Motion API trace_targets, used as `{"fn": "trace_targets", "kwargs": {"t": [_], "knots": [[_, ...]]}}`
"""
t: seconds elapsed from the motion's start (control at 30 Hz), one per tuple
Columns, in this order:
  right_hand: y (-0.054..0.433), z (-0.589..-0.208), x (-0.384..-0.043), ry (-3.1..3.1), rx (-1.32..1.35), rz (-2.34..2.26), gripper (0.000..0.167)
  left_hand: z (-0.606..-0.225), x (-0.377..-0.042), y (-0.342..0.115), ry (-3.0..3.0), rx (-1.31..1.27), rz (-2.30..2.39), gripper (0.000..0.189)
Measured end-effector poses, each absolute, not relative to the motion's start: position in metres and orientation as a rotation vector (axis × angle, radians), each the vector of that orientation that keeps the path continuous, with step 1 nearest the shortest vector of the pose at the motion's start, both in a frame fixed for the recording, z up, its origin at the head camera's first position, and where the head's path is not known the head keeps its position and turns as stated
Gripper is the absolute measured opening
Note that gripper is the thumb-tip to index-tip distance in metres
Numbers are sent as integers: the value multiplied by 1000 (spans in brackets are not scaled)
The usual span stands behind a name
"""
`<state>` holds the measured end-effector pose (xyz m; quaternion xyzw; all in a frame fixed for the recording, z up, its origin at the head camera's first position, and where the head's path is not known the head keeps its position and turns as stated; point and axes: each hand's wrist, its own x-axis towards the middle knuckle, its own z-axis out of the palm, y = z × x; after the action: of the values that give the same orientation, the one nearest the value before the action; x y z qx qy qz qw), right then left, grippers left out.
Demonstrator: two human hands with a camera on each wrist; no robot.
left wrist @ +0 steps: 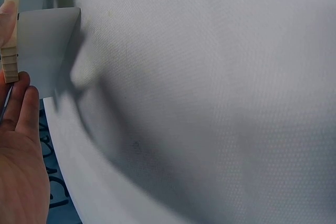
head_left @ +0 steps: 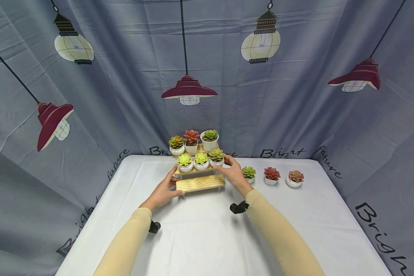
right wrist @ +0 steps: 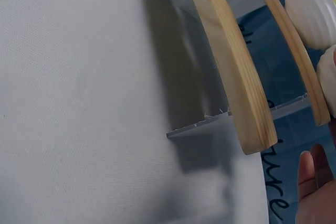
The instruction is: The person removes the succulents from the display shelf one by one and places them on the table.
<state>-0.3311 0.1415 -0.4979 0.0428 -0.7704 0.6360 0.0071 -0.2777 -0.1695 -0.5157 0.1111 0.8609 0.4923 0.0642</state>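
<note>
A three-step wooden plant stand (head_left: 200, 183) with clear side panels stands at the back of the table. My left hand (head_left: 162, 194) grips its left end, thumb at the bottom step and fingers behind; the left wrist view shows the thumb on the step's edge (left wrist: 9, 64). At the right end of the middle step, my right hand (head_left: 235, 174) holds a green potted succulent (head_left: 216, 155) between thumb and fingers. Its white pot (right wrist: 328, 80) is partly cut off in the right wrist view. Two yellow-green succulents (head_left: 201, 158) sit beside it on that step.
On the top step are a yellow-red succulent (head_left: 176, 142), a red one (head_left: 191, 137) and a green one (head_left: 210, 135). Right of the stand, a green succulent (head_left: 249, 172), a red one (head_left: 271, 174) and a pinkish one (head_left: 296, 177) stand on the white table (head_left: 200, 237). A printed curtain (head_left: 207, 119) hangs behind.
</note>
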Motion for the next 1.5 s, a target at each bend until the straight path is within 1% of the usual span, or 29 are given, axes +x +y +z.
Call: {"fn": "trace_targets", "kwargs": {"t": [0.23, 0.63, 0.97, 1.33, 1.5], "knots": [[140, -501, -332, -2388, 93, 2028, 83, -518, -279, -170, 2593, 339, 1496, 111], [137, -506, -332, -2367, 78, 2023, 82, -515, -278, -169, 2594, 328, 1484, 110], [136, -504, -331, -2335, 93, 2017, 74, -516, -278, -170, 2601, 327, 1468, 111], [137, -504, -331, -2340, 84, 2041, 83, -518, -278, -169, 2600, 322, 1477, 111], [139, -500, -327, -2313, 130, 2041, 82, -519, -279, -170, 2598, 319, 1487, 112]]}}
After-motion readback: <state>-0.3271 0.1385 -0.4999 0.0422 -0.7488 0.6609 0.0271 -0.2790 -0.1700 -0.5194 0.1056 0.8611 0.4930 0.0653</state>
